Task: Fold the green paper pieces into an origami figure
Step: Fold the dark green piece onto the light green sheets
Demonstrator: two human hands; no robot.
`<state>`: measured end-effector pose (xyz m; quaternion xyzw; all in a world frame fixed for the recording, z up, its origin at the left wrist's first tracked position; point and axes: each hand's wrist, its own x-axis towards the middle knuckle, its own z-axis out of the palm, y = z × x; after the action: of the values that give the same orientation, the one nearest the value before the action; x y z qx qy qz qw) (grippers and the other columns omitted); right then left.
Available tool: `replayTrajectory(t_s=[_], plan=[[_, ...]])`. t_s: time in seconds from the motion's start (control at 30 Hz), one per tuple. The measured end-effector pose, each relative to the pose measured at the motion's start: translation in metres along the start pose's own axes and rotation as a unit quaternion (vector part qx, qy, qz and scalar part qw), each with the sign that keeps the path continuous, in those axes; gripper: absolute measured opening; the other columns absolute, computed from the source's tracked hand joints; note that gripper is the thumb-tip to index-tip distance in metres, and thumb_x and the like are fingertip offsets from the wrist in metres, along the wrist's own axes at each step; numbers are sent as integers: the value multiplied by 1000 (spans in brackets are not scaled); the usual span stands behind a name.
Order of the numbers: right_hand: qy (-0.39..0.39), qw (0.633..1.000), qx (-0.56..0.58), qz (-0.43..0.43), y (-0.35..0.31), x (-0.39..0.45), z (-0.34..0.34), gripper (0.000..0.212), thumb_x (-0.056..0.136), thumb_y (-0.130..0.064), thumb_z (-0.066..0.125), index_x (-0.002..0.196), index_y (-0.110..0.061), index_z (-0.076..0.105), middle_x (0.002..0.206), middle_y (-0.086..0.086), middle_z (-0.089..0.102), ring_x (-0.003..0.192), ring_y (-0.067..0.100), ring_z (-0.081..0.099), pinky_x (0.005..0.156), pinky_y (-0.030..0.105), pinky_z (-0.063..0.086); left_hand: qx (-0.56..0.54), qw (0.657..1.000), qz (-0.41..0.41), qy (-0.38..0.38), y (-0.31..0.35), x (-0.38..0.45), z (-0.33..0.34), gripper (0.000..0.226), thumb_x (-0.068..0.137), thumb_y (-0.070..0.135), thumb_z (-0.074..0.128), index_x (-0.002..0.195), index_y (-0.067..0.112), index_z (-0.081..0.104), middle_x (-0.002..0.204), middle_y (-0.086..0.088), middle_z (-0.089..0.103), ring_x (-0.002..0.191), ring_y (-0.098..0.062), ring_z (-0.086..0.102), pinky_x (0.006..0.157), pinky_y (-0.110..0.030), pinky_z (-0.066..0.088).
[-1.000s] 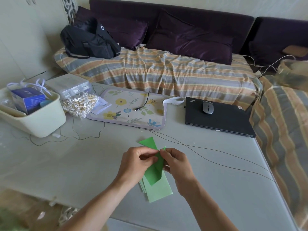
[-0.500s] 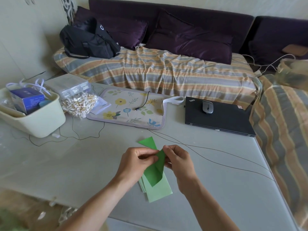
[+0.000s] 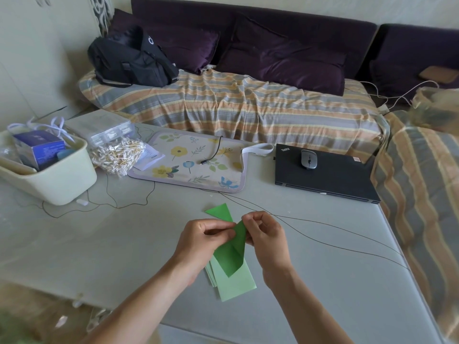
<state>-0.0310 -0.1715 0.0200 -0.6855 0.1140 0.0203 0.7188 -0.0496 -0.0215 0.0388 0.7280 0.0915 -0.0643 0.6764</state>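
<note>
A dark green paper strip (image 3: 232, 252) hangs above the table, folded over on itself. My left hand (image 3: 201, 238) pinches its upper left edge. My right hand (image 3: 267, 232) pinches the top right edge with fingertips. Under it on the table lies a small stack of light green paper pieces (image 3: 236, 281). Another dark green piece (image 3: 219, 211) lies flat just beyond my hands, partly hidden by them.
A floral mat (image 3: 191, 165) with a cable lies at the table's middle back. A closed black laptop (image 3: 327, 175) with a grey mouse (image 3: 308, 158) sits right. A cream bin (image 3: 49, 180) and a bag of cotton swabs (image 3: 116, 155) stand left. Thin wires (image 3: 323, 234) cross the table.
My hands have drawn closer on the top of the strip, and the small tip that stuck up between them a second ago no longer shows.
</note>
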Motion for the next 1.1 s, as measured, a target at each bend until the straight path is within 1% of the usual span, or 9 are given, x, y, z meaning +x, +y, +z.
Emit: replayTrajectory(t_s=[0.1, 0.17, 0.47, 0.63, 0.77, 0.87, 0.97, 1.03, 1.1], plan=[[-49, 998, 23, 36, -3, -2, 0, 14, 98, -17, 65, 94, -4, 67, 81, 13, 70, 78, 25, 63, 90, 49, 57, -22, 1000, -11, 19, 0, 0, -2, 18, 84, 8, 80, 97, 20, 82, 92, 5, 80, 92, -8, 75, 84, -17, 51], [-58, 997, 29, 43, -4, -4, 0, 13, 97, -14, 65, 93, -2, 67, 81, 13, 68, 78, 25, 61, 91, 50, 56, -21, 999, -17, 25, 0, 1, -4, 18, 83, 10, 81, 98, 19, 82, 92, 4, 80, 91, -8, 75, 83, -16, 51], [-44, 999, 9, 14, -5, -2, 0, 10, 95, -10, 68, 89, -1, 69, 77, 10, 73, 72, 20, 65, 79, 37, 59, -12, 999, -36, 29, -3, 4, -4, 15, 82, 14, 82, 96, 17, 81, 90, -1, 80, 92, -16, 75, 88, -25, 55], [-90, 994, 46, 51, -6, -4, 0, 18, 96, -12, 66, 99, 7, 66, 87, 19, 72, 79, 24, 68, 79, 32, 61, -29, 998, -26, 57, -1, 4, -5, 13, 82, 11, 81, 94, 15, 81, 87, -2, 80, 86, -12, 75, 74, -12, 53], [-73, 996, 25, 34, -4, -3, 2, 14, 95, -9, 68, 92, 5, 67, 76, 10, 71, 70, 18, 65, 71, 28, 60, -30, 997, -21, 68, 0, 4, -3, 12, 81, 10, 83, 92, 14, 80, 85, -1, 79, 80, -7, 73, 70, -8, 50], [-57, 998, -7, 15, -3, -2, 1, 11, 93, -9, 70, 87, -1, 68, 69, 5, 70, 62, 12, 63, 62, 23, 55, 5, 998, -22, 63, -3, 5, -3, 11, 81, 16, 83, 91, 19, 81, 85, 2, 79, 84, -9, 74, 78, -16, 53], [-56, 998, -25, 1, -4, -3, 0, 11, 93, -9, 71, 86, -1, 68, 66, 2, 69, 59, 9, 61, 59, 20, 52, 51, 997, -27, 51, -5, 6, -4, 10, 81, 23, 82, 91, 23, 81, 85, 6, 79, 87, -11, 75, 86, -27, 56], [-63, 998, -26, 3, -5, -3, -1, 11, 93, -10, 70, 87, -1, 69, 66, 0, 68, 58, 8, 60, 60, 20, 51, 56, 997, -26, 50, -5, 5, -4, 8, 82, 23, 81, 91, 23, 81, 84, 6, 79, 87, -11, 75, 86, -28, 57], [-77, 997, -20, 19, -6, -3, -1, 12, 95, -14, 69, 90, -3, 70, 72, 1, 69, 65, 10, 62, 67, 25, 55, 43, 997, -21, 64, -4, 6, -3, 8, 83, 21, 81, 91, 22, 80, 84, 5, 79, 86, -12, 75, 83, -27, 57]])
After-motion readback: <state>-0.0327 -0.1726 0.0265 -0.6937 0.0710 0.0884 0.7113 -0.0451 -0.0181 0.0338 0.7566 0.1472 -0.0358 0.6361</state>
